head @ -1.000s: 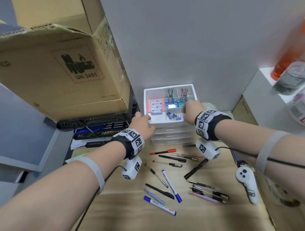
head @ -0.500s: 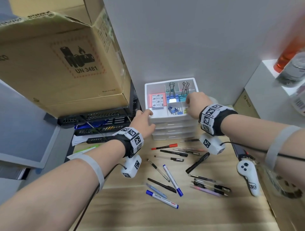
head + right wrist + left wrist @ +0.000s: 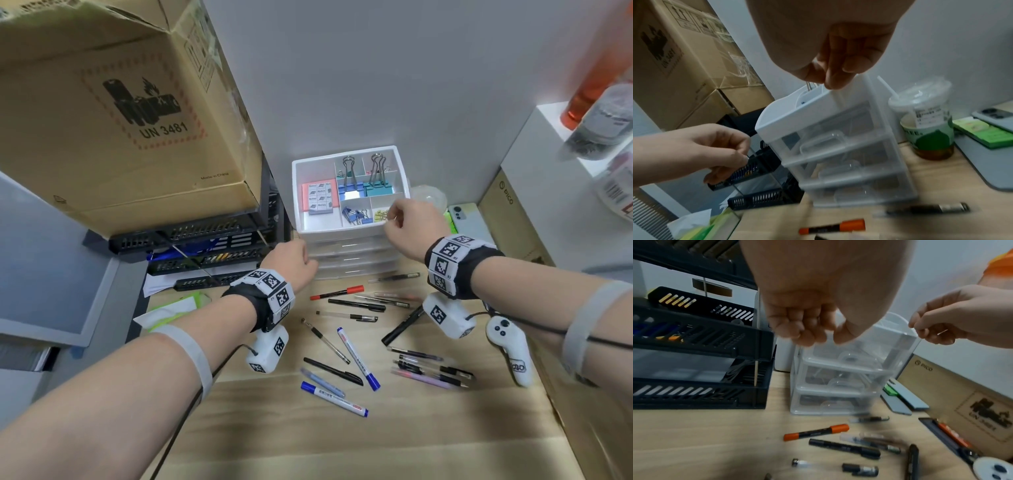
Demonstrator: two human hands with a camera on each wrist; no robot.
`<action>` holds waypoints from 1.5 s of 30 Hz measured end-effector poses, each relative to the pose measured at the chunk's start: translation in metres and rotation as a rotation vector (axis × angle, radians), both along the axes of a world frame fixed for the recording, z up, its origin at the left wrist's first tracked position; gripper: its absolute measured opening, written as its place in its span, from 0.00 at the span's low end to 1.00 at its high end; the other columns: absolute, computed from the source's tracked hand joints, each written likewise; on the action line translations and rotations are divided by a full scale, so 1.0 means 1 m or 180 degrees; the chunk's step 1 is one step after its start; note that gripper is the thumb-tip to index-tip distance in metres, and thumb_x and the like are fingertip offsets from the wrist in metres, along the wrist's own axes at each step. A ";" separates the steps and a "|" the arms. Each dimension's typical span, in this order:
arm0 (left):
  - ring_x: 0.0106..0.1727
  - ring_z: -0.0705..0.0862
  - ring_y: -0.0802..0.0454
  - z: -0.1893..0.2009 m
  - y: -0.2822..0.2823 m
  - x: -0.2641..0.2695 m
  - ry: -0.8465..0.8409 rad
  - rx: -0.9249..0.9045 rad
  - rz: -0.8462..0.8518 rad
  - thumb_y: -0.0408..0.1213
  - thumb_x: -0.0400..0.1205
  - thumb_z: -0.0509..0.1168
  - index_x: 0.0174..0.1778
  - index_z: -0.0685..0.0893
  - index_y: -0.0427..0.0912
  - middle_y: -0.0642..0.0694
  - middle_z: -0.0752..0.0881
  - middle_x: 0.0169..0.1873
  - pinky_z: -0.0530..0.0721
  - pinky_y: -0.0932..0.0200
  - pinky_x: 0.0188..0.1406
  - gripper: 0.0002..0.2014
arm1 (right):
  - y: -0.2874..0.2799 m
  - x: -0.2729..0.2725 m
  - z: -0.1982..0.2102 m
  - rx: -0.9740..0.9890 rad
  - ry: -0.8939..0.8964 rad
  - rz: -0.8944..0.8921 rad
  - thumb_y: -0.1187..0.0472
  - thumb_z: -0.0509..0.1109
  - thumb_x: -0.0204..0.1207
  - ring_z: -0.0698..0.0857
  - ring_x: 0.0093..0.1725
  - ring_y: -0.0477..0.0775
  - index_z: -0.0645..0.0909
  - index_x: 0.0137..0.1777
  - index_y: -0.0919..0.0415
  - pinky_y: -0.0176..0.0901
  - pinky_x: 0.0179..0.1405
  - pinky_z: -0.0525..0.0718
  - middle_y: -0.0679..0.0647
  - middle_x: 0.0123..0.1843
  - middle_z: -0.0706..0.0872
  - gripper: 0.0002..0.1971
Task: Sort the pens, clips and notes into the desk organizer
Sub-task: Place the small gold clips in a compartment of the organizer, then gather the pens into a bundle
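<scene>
The white desk organizer (image 3: 346, 233) stands against the wall, with clear drawers under an open tray. In the tray lie a pink notes pad (image 3: 319, 198), two big binder clips (image 3: 350, 181) and small blue clips (image 3: 356, 216) and yellow clips (image 3: 381, 215). My right hand (image 3: 393, 219) hovers over the tray's front right corner. It pinches a small metal clip (image 3: 942, 331) that the fingers mostly hide. My left hand (image 3: 310, 263) hangs just off the organizer's front left corner, fingers curled, with nothing seen in it. Several pens (image 3: 358, 356) and a red marker (image 3: 337, 292) lie scattered on the wooden desk.
A large cardboard box (image 3: 120, 102) sits on stacked black trays (image 3: 205, 246) at the left. A white controller (image 3: 510, 353) lies right of the pens. A drink cup (image 3: 927, 126) and a phone (image 3: 462, 219) stand right of the organizer. A tissue pack (image 3: 171, 306) lies at the left.
My right hand has drawn back from the tray's middle to its front right corner. My left hand has come off the organizer's front left corner and curled.
</scene>
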State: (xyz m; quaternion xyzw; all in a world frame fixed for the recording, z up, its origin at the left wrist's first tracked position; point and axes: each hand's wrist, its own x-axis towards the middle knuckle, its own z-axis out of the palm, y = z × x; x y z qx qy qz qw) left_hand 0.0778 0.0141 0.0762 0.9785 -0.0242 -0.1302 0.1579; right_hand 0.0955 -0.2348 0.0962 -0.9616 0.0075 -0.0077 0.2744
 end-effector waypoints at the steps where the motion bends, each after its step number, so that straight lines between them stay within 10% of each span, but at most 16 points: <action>1: 0.38 0.83 0.45 -0.006 0.001 -0.003 0.0231 0.0103 -0.0037 0.42 0.80 0.62 0.36 0.75 0.45 0.45 0.84 0.38 0.80 0.56 0.34 0.08 | 0.000 -0.006 -0.005 0.0071 0.0103 0.0086 0.58 0.66 0.76 0.84 0.40 0.55 0.83 0.46 0.53 0.44 0.41 0.84 0.49 0.38 0.86 0.05; 5: 0.38 0.80 0.46 -0.034 0.002 -0.012 0.0733 -0.0299 0.0531 0.40 0.81 0.63 0.41 0.76 0.43 0.41 0.84 0.42 0.73 0.59 0.31 0.05 | 0.010 -0.030 -0.039 0.0667 0.0777 0.0169 0.62 0.68 0.76 0.87 0.36 0.51 0.84 0.42 0.58 0.45 0.40 0.88 0.50 0.36 0.88 0.04; 11: 0.40 0.83 0.46 -0.032 -0.009 -0.003 -0.0033 -0.0768 0.0813 0.48 0.84 0.64 0.62 0.68 0.40 0.41 0.83 0.50 0.76 0.55 0.35 0.19 | 0.031 -0.028 -0.066 0.3490 0.2339 -0.1330 0.71 0.69 0.78 0.91 0.45 0.58 0.80 0.51 0.69 0.44 0.35 0.86 0.64 0.50 0.91 0.04; 20: 0.41 0.85 0.40 -0.018 -0.013 0.023 -0.0179 -0.0895 0.0997 0.53 0.88 0.54 0.64 0.70 0.39 0.37 0.86 0.48 0.85 0.49 0.41 0.20 | 0.048 -0.005 -0.055 0.5492 0.2524 -0.1786 0.72 0.61 0.80 0.87 0.37 0.51 0.83 0.50 0.71 0.39 0.46 0.86 0.58 0.39 0.89 0.09; 41: 0.52 0.85 0.38 -0.015 -0.014 0.020 0.0140 -0.0789 0.1293 0.60 0.85 0.51 0.65 0.75 0.37 0.37 0.85 0.56 0.82 0.50 0.52 0.29 | 0.049 -0.051 -0.084 0.4366 0.2931 -0.1978 0.66 0.60 0.82 0.90 0.27 0.49 0.83 0.55 0.68 0.36 0.20 0.84 0.56 0.37 0.92 0.11; 45: 0.52 0.82 0.37 -0.024 -0.004 0.007 0.0111 -0.0932 0.1517 0.53 0.86 0.48 0.60 0.77 0.36 0.35 0.85 0.57 0.80 0.49 0.57 0.25 | 0.033 -0.069 -0.099 0.3460 0.3408 -0.1737 0.64 0.59 0.82 0.82 0.29 0.50 0.78 0.41 0.63 0.34 0.17 0.80 0.55 0.32 0.87 0.10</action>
